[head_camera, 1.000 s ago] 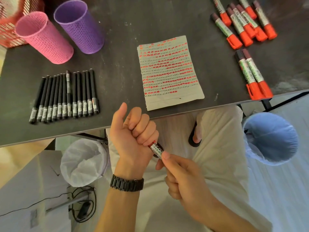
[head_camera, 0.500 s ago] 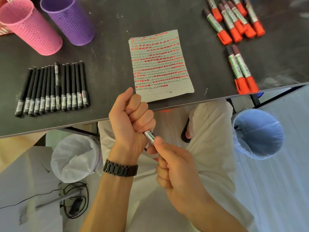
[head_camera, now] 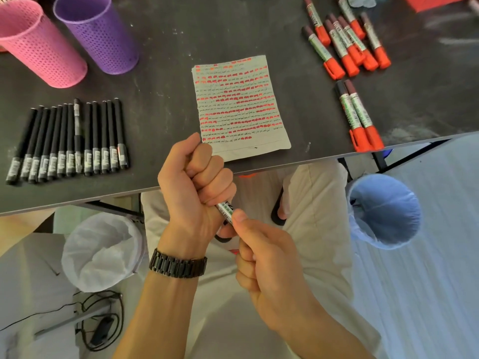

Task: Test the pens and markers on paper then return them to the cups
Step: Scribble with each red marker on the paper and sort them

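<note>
Both hands hold one marker (head_camera: 226,210) just below the table's front edge. My left hand (head_camera: 193,187) is a fist wrapped round its upper end, which is hidden. My right hand (head_camera: 261,252) pinches the labelled barrel from below. The paper (head_camera: 241,104), filled with red and black test marks, lies on the dark table (head_camera: 166,81). Several black pens (head_camera: 70,141) lie in a row at the left. Several orange-capped markers (head_camera: 344,42) lie at the far right, with two more (head_camera: 359,115) near the front edge. A pink cup (head_camera: 39,45) and a purple cup (head_camera: 101,35) stand at the back left.
Under the table, a white-lined bin (head_camera: 101,252) sits at the left and a blue-lined bin (head_camera: 386,211) at the right. Cables (head_camera: 101,322) lie on the floor. My lap in light trousers (head_camera: 308,203) is below the hands.
Both hands have risen together with the marker toward the table edge and the paper. The grip on the marker looks the same.
</note>
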Tool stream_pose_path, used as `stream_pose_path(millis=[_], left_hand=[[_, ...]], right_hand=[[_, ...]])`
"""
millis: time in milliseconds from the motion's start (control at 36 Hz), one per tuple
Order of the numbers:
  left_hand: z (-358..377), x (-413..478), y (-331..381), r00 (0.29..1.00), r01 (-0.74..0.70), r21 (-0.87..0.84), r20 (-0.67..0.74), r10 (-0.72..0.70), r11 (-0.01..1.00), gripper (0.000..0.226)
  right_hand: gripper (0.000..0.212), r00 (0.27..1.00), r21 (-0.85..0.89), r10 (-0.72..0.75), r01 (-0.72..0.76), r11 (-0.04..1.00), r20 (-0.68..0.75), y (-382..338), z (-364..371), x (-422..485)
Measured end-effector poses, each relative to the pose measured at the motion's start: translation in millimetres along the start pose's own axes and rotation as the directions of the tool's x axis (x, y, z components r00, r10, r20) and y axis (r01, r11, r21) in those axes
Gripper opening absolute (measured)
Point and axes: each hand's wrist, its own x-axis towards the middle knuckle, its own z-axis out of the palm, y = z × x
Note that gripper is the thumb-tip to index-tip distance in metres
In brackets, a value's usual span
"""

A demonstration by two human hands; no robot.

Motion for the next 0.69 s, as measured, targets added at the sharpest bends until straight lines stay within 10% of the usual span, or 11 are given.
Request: stream_pose_path(millis=[194,417,694], left_hand=[[12.1,5.9,16.8,0.979,-0.188,0.356,-0.009,0.205,0.915,0.046],[-8.7,3.1,6.3,0.947,-0.258,0.847,0.125,0.297,0.465,0.029],[-8.3,19.0,-25.8,0.956,-0.235,0.829,0.103,0.274,0.508,0.037]], right_hand=[[0.033,0.981,-0.308,-0.161,0.187,0.933,0.109,-34.1,-15.3,21.4],[0.026,0.924,-0.534,-0.369,0.365,0.762,0.104,-86.0,-55.5,36.8],[0.014,0.905,-0.403,-0.425,0.400,0.823,0.031,-107.6,-87.6,46.4]])
